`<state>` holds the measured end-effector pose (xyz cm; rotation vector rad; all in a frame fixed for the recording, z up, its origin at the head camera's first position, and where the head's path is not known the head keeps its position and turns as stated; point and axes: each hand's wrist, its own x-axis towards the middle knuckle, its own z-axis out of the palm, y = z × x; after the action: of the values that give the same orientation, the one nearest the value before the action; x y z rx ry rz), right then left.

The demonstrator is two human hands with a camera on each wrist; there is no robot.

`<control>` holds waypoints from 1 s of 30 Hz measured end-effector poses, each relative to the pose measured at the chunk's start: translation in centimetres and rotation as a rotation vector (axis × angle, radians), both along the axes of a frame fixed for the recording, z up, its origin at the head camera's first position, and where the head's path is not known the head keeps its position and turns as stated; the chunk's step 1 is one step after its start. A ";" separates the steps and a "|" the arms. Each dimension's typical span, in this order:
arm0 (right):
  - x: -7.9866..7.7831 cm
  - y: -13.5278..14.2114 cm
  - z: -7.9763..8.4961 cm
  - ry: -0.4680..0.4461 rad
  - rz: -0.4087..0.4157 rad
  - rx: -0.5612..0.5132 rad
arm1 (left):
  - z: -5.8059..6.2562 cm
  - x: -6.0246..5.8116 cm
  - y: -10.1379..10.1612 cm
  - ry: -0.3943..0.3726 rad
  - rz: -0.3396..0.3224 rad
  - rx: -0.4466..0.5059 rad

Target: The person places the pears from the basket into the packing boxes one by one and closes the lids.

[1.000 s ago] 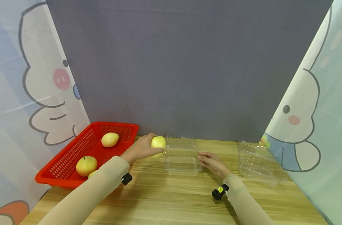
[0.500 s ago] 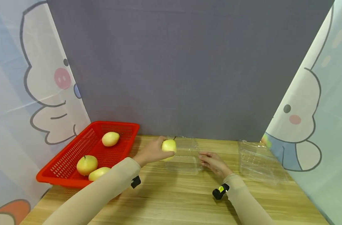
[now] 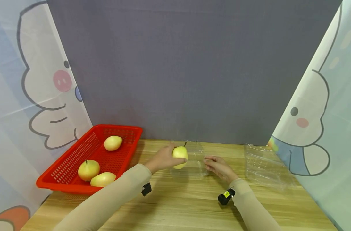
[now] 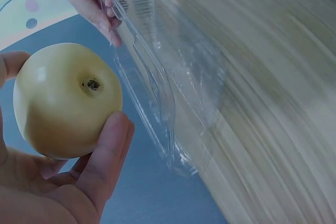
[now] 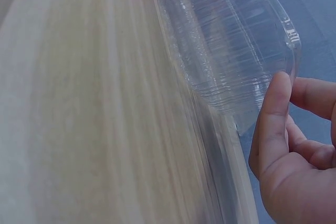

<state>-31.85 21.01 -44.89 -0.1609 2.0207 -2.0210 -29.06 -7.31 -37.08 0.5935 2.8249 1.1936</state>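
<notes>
A yellow pear (image 3: 179,156) with its stem up is held by my left hand (image 3: 163,158), fingers and thumb curled round its sides. In the left wrist view the pear (image 4: 65,100) shows its underside, beside a clear plastic box (image 4: 152,77). In the head view the pear overlaps the left part of that clear box (image 3: 196,166), which stands on the table. My right hand (image 3: 219,167) pinches the box's right rim between thumb and fingers. The right wrist view shows this pinch on the rim of the clear box (image 5: 226,40) up close.
A red plastic basket (image 3: 55,168) stands at the left with several pears, among them one pear (image 3: 113,143) at its back. More clear plastic packaging (image 3: 263,166) lies at the right of the wooden table (image 3: 175,205). A grey cloth (image 3: 192,70) hangs behind.
My left hand has carried the pear rightward from the box's left edge until it overlaps the box. The right hand keeps its pinch on the rim and has barely moved.
</notes>
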 end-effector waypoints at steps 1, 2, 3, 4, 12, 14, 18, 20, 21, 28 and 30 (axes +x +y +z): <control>0.0 0.0 0.0 0.001 -0.001 -0.001 | -0.1 0.0 0.2 -0.005 0.000 0.004; 0.0 0.0 0.0 0.001 -0.002 -0.001 | -0.1 -0.1 0.4 -0.008 -0.002 0.009; 0.0 0.0 0.0 0.000 -0.005 -0.001 | -0.2 -0.1 0.6 -0.015 -0.003 0.015; 0.0 0.0 0.0 0.000 -0.008 0.000 | -0.2 -0.1 0.8 -0.021 -0.004 0.021; 0.0 -0.2 0.1 0.004 -0.013 0.017 | -0.8 -0.4 2.3 -0.095 -0.019 0.067; 0.0 -0.2 0.1 0.000 -0.018 0.019 | -0.8 -0.4 2.6 -0.098 -0.022 0.066; 0.0 -0.3 0.0 0.004 -0.018 0.017 | -1.0 -0.6 3.1 -0.112 -0.024 0.073; 0.0 -0.3 0.0 0.006 -0.014 0.015 | -1.1 -0.7 3.4 -0.129 -0.018 0.078; 0.0 -0.3 0.0 0.008 -0.008 0.016 | -1.2 -0.8 3.5 -0.135 -0.017 0.081; 0.0 -0.1 -0.1 0.004 -0.002 0.006 | -1.9 -1.2 4.6 -0.177 -0.010 0.140; 0.0 -0.1 0.0 0.007 0.001 0.003 | -2.1 -1.3 4.8 -0.190 -0.002 0.149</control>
<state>-31.87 20.88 -44.93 -0.1679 2.0273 -2.0191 -30.34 -2.46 -39.23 0.4597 2.5960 1.3883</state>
